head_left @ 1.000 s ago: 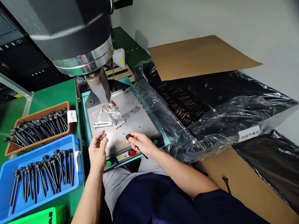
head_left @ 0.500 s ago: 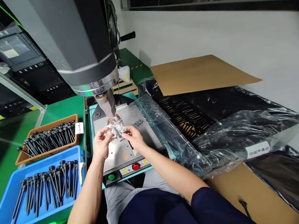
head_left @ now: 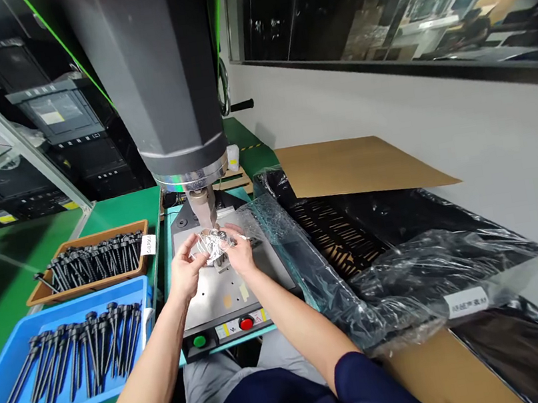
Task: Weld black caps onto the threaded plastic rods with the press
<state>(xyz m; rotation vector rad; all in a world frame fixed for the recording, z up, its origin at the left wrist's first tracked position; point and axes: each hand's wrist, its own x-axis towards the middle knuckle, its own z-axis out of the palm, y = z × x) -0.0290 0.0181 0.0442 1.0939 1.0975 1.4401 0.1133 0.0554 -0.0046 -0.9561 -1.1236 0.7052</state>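
Note:
Crinkled clear plastic film (head_left: 211, 245) is bunched between my two hands, just in front of the metal press tip (head_left: 203, 206). My left hand (head_left: 186, 269) pinches the film's left side between thumb and fingers. On the other side, my right hand (head_left: 239, 252) has its fingers closed on the film and on a small dark round-ended part (head_left: 223, 235) at its fingertips. Glare and the fingers hide most of that part, so I cannot tell its kind. Under both hands lies the machine's metal plate (head_left: 213, 301), with a small metal fixture (head_left: 221, 266) on it.
A green button (head_left: 199, 341) and a red button (head_left: 245, 324) sit on the machine's front. Left are an orange tray (head_left: 103, 278) and a blue tray (head_left: 136, 295) of black rods with knobbed ends. Right, a plastic-lined box (head_left: 335, 235) holds dark strips beside cardboard (head_left: 364, 163).
The view has tilted upward, so the bench sits lower in the picture. My right fingers have shifted around the film, and the dark piece pointing down below them is no longer visible.

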